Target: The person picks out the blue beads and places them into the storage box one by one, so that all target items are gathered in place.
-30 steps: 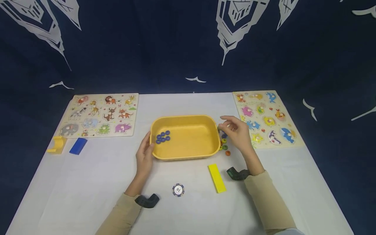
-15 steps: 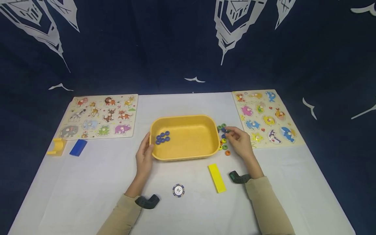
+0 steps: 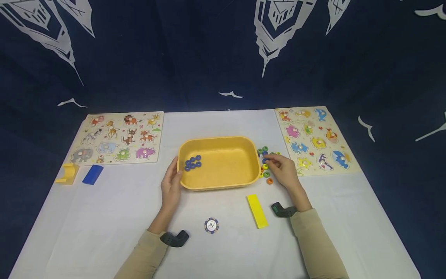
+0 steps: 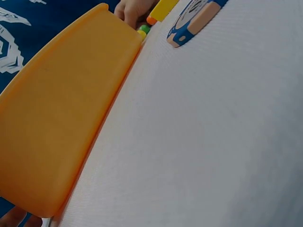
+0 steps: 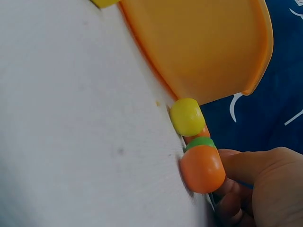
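Note:
A yellow tray point(image 3: 223, 186) stands mid-table with several blue beads point(image 3: 193, 159) grouped in its left part. My left hand point(image 3: 171, 188) holds the tray's left end, thumb at the near corner; a few of its fingertips show below the tray in the left wrist view. Past the tray's right end lies a cluster of loose blue, green, yellow and orange beads. My right hand point(image 3: 283, 170) has thumb and forefinger close together among the blue ones; I cannot tell whether a bead is between them. In the right wrist view an orange bead point(image 5: 203, 169) hides those fingertips, with a yellow bead point(image 5: 187, 117) beyond.
Animal puzzle boards lie at back left point(image 3: 118, 135) and back right point(image 3: 315, 141). A yellow block point(image 3: 257, 211) and a poker chip point(image 3: 211, 225) are in front of the tray. A blue block point(image 3: 93, 174) and a cream curved block point(image 3: 67, 174) sit far left.
My right hand has come down from the tray's upper right side to the blue beads, uncovering green ones behind. The left hand and tray have stayed put.

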`<state>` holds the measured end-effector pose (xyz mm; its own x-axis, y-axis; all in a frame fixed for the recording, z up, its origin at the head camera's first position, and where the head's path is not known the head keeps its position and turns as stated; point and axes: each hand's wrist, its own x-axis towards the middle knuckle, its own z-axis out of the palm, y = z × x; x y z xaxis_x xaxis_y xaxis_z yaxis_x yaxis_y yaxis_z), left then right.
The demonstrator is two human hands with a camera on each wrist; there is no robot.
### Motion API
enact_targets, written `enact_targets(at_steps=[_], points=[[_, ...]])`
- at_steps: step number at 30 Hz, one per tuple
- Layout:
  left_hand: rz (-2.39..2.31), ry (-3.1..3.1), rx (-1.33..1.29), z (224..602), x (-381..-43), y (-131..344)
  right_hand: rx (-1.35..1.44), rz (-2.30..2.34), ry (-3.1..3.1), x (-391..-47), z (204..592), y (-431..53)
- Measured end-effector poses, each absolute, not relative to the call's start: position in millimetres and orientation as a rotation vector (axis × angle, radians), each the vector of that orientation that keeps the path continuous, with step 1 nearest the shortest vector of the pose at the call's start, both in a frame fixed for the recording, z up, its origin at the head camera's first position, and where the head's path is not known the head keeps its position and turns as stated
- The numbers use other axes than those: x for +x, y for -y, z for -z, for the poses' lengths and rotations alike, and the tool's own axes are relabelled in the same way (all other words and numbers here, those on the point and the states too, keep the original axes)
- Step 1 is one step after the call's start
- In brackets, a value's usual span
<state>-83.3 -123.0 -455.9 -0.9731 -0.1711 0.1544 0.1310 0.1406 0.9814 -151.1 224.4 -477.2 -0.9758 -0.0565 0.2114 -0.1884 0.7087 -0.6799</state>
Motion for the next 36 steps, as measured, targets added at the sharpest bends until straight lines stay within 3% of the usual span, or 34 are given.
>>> enact_targets(at_steps=[28, 36], points=[[1.917, 2.178, 0.053, 456.7, -85.2, 126.4, 0.221, -0.939, 2.842, -151.3, 471.3, -215.2], [1.929, 2.168, 0.048, 457.0, -85.5, 125.6, 0.275, -1.136, 2.724, -152.1, 434.8, -207.1]])
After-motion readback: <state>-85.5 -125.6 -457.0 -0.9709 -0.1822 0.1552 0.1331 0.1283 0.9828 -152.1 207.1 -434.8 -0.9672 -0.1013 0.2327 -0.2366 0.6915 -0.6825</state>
